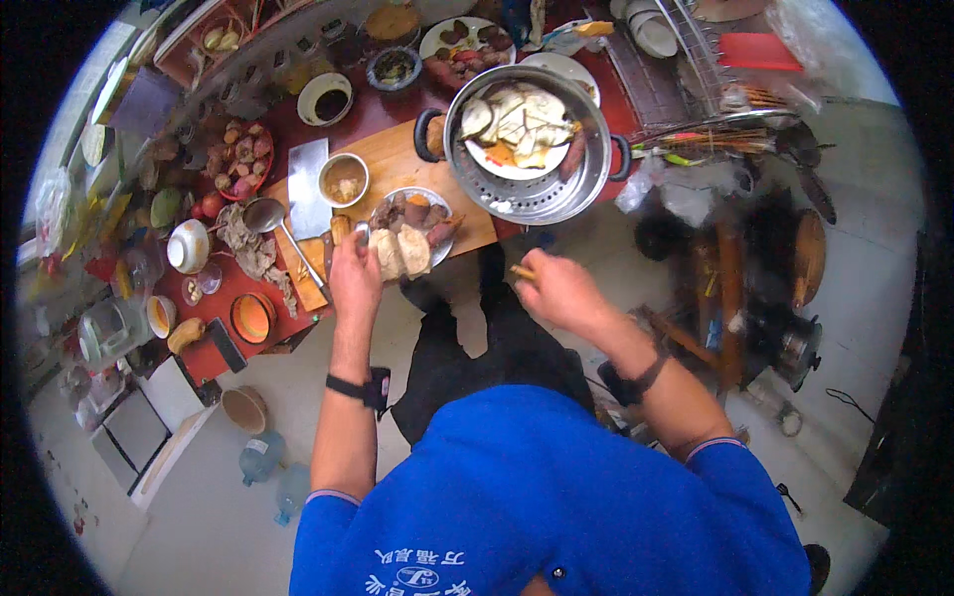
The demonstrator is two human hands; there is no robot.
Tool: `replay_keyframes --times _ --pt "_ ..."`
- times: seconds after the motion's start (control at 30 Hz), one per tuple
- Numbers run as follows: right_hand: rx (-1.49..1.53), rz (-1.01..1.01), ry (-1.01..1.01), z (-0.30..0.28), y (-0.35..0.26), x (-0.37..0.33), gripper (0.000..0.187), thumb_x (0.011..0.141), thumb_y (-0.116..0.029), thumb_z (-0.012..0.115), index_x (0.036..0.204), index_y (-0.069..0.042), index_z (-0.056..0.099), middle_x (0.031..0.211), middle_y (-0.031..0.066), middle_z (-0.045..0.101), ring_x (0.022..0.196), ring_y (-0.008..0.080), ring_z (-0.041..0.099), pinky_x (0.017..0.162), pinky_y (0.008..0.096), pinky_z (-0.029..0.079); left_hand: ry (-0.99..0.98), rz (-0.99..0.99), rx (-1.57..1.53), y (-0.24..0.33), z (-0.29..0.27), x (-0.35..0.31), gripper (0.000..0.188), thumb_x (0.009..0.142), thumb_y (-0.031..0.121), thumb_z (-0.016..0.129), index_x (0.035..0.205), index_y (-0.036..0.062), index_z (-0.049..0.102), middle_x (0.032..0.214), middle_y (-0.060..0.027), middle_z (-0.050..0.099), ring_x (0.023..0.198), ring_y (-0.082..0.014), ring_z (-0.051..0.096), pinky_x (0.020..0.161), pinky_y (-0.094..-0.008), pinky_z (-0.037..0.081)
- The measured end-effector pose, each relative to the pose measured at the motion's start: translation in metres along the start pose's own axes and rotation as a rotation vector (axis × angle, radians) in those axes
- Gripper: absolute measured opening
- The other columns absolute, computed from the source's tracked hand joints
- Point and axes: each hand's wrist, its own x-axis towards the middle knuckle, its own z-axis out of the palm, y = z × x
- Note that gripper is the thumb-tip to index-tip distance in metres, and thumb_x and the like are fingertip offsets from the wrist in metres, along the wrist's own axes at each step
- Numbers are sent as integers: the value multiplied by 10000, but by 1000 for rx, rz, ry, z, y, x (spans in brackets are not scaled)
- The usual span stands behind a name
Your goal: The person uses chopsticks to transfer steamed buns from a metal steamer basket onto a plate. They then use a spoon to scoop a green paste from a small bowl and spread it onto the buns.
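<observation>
My left hand (355,280) is at the near left edge of a plate of food (444,255), its fingers closed and partly hidden. A small silvery thing shows at its fingertips, too small to name. Two pale bun-like pieces (401,252) lie at the front of that plate, with brown and reddish pieces behind. My right hand (561,290) is closed around a short brown stick (522,271), held in the air below a steel steamer pot (603,164). Inside the pot is a plate of pale sliced food (527,124), with a reddish-brown piece beside it.
A wooden board (467,221) bears a cleaver (308,184) and a small bowl (344,180). Left of it lie a ladle (264,215), a cloth (248,248) and a phone-like dark slab (227,345). Bowls and plates fill the red table's back; a wire rack (686,60) stands right.
</observation>
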Motion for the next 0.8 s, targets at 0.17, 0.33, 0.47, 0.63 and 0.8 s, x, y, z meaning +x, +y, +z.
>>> replay_keyframes --times 0.17,0.33,0.47,0.63,0.8 --pt "-31 61 299 -90 37 23 348 952 -235 729 1216 -20 658 1091 276 746 1042 467 717 881 527 577 -69 -18 -227 40 -3 -53 346 977 102 710 1315 41 665 976 -140 714 870 -268 711 818 -405 581" --pt "238 6 528 -174 60 52 306 1060 -291 597 1059 -10 719 893 193 753 825 307 738 754 432 564 -253 -35 -378 112 16 -83 340 990 138 729 1316 55 676 963 -107 741 860 -215 723 820 -364 591" --pt "420 -173 686 -232 62 47 489 1136 -415 466 1040 -4 713 825 99 698 786 224 665 739 378 532 -306 144 -525 181 35 -73 367 963 110 745 1318 55 669 1041 -126 743 910 -241 738 846 -369 593" --pt "207 -71 680 -254 71 49 499 1159 -400 448 965 -5 683 842 29 650 834 154 594 776 325 492 -275 322 -412 247 63 -31 381 935 150 752 1257 -20 637 1123 -222 702 1050 -399 687 924 -479 557" --pt "480 -240 614 -222 83 81 399 1132 -364 552 991 -26 711 792 -3 664 705 44 598 630 237 509 -300 325 -211 276 108 -2 466 923 225 755 1275 -54 629 1173 -291 683 1120 -459 655 991 -529 528"
